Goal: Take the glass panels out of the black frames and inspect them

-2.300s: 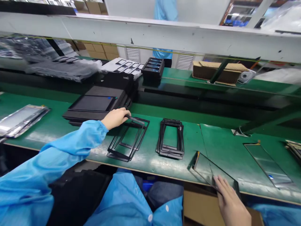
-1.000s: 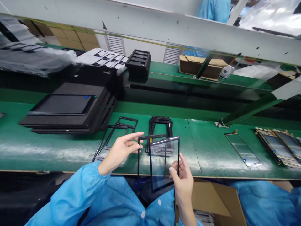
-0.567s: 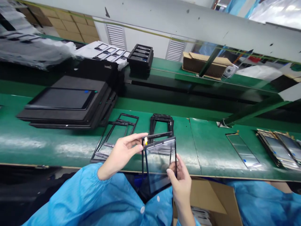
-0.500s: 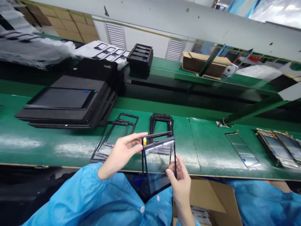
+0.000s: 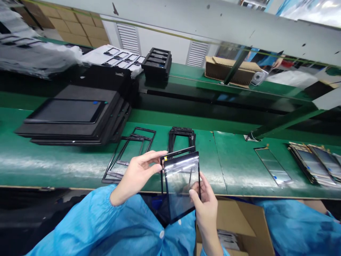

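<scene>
Clear panel (image 5: 181, 188), right edge in right hand (image 5: 206, 205); black frame (image 5: 180, 152) behind

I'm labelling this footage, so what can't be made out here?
Head view:
Held frame: lower end, unclear behind the panel.
Frame stack: exact count, pieces overlapping and partly behind the panel.
Carton: some contents, behind its flap; near side, cut off by lower edge.

Looking from a person's head, forward and down, tipped a little sideways. Very near the bare left hand (image 5: 138, 174) at seven o'clock and the bare right hand (image 5: 205, 201) at five. Farther from the long, flat green table (image 5: 242, 165), stretching from nine to three. Far from square brown cardboard boxes (image 5: 77, 26) near ten o'clock.
</scene>
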The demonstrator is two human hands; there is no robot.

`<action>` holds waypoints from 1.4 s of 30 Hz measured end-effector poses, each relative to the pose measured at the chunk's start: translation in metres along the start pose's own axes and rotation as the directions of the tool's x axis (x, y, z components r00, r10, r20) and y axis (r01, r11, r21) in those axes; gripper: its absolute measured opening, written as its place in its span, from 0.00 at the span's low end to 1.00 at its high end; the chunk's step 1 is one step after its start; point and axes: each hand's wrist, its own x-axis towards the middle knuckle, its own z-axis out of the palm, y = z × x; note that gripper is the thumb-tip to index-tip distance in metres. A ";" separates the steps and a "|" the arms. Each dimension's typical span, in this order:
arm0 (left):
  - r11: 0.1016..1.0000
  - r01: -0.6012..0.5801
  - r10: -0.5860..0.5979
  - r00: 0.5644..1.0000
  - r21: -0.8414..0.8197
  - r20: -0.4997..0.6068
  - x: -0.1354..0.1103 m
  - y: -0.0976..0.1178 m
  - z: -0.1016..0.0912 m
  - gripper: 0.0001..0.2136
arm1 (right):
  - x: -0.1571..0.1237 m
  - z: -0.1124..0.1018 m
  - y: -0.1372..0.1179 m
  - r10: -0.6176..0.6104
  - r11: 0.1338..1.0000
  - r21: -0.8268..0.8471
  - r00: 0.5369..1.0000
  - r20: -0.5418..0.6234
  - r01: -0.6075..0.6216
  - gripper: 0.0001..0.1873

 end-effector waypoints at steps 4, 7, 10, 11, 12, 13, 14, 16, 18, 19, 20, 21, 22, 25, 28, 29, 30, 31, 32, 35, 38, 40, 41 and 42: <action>0.994 0.088 -0.085 0.994 -0.059 0.063 -0.003 0.001 0.002 0.19 | -0.003 0.004 -0.007 0.021 1.000 -0.008 1.000 -0.004 -0.021 0.36; 0.983 0.147 -0.138 0.987 -0.114 0.084 -0.004 0.000 0.002 0.21 | -0.006 0.006 -0.011 0.027 1.000 -0.008 1.000 -0.015 -0.027 0.35; 0.972 0.173 -0.159 0.983 -0.161 0.092 -0.005 -0.005 0.003 0.22 | -0.008 0.008 -0.013 0.036 0.999 -0.018 0.999 -0.007 -0.036 0.35; 0.967 0.185 -0.170 0.981 -0.175 0.098 -0.005 -0.007 0.003 0.23 | -0.009 0.008 -0.014 0.042 0.999 -0.019 0.999 -0.004 -0.042 0.35; 0.962 0.198 -0.181 0.978 -0.187 0.104 -0.005 -0.009 0.003 0.24 | -0.009 0.008 -0.014 0.049 0.999 -0.018 0.999 -0.001 -0.049 0.36; 0.957 0.212 -0.193 0.975 -0.197 0.110 -0.005 -0.010 0.003 0.24 | -0.010 0.009 -0.015 0.055 0.998 -0.016 0.999 0.002 -0.055 0.36; 0.952 0.224 -0.203 0.972 -0.207 0.117 -0.005 -0.011 0.003 0.25 | -0.010 0.009 -0.016 0.059 0.998 -0.013 0.998 0.005 -0.059 0.36; 0.944 0.238 -0.214 0.969 -0.227 0.126 -0.005 -0.012 0.004 0.26 | -0.010 0.010 -0.018 0.063 0.998 -0.005 0.998 0.007 -0.063 0.36; 0.937 0.243 -0.215 0.967 -0.251 0.134 -0.005 -0.011 0.005 0.27 | -0.010 0.011 -0.020 0.063 0.998 -0.004 0.998 0.004 -0.063 0.37; 0.934 0.244 -0.214 0.967 -0.262 0.136 -0.005 -0.011 0.005 0.26 | -0.010 0.012 -0.020 0.063 0.998 -0.010 0.998 0.001 -0.063 0.37; 0.931 0.244 -0.214 0.967 -0.272 0.138 -0.005 -0.010 0.006 0.26 | -0.010 0.012 -0.021 0.064 0.998 -0.018 0.998 -0.004 -0.064 0.37; 0.928 0.244 -0.212 0.967 -0.282 0.138 -0.005 -0.010 0.006 0.25 | -0.010 0.012 -0.020 0.064 0.998 -0.028 0.998 -0.010 -0.065 0.36; 0.926 0.243 -0.211 0.968 -0.289 0.137 -0.005 -0.010 0.006 0.25 | -0.011 0.012 -0.020 0.064 0.997 -0.037 0.998 -0.015 -0.064 0.36; 0.926 0.243 -0.213 0.968 -0.290 0.133 -0.006 -0.012 0.007 0.26 | -0.014 0.012 -0.015 0.048 0.996 -0.069 0.999 -0.020 -0.049 0.36; 0.940 0.242 -0.221 0.969 -0.242 0.112 -0.007 -0.011 0.008 0.26 | -0.017 0.011 -0.009 -0.022 0.986 -0.163 1.000 -0.018 0.018 0.35; 0.947 0.238 -0.222 0.970 -0.216 0.096 -0.007 -0.009 0.009 0.26 | -0.016 0.010 -0.009 -0.078 0.971 -0.226 0.997 -0.022 0.071 0.33; 0.955 0.232 -0.220 0.972 -0.186 0.078 -0.007 -0.007 0.010 0.25 | -0.015 0.009 -0.011 -0.148 0.945 -0.298 0.989 -0.030 0.132 0.31; 0.963 0.222 -0.215 0.975 -0.154 0.064 -0.008 -0.004 0.011 0.24 | -0.013 0.008 -0.014 -0.221 0.912 -0.363 0.975 -0.038 0.192 0.30; 0.969 0.213 -0.208 0.977 -0.121 0.057 -0.009 -0.001 0.011 0.23 | -0.009 0.006 -0.019 -0.282 0.883 -0.401 0.958 -0.042 0.243 0.30; 0.981 0.190 -0.186 0.979 -0.038 0.082 -0.012 0.010 0.012 0.20 | 0.008 0.001 -0.041 -0.278 0.924 -0.273 0.961 0.001 0.268 0.31; 0.984 0.175 -0.177 0.975 0.025 0.134 -0.016 0.018 0.010 0.19 | 0.024 -0.001 -0.064 -0.114 0.990 -0.060 0.983 0.147 0.124 0.23; 0.984 0.169 -0.175 0.972 0.049 0.159 -0.019 0.020 0.008 0.19 | 0.028 0.001 -0.074 -0.064 0.998 -0.006 0.984 0.169 0.065 0.18; 0.984 0.170 -0.177 0.969 0.055 0.170 -0.020 0.019 0.007 0.18 | 0.028 0.003 -0.077 -0.060 0.998 0.016 0.986 0.156 0.058 0.16; 0.983 0.173 -0.180 0.968 0.055 0.176 -0.021 0.018 0.006 0.19 | 0.028 0.005 -0.079 -0.063 0.998 0.038 0.988 0.137 0.058 0.14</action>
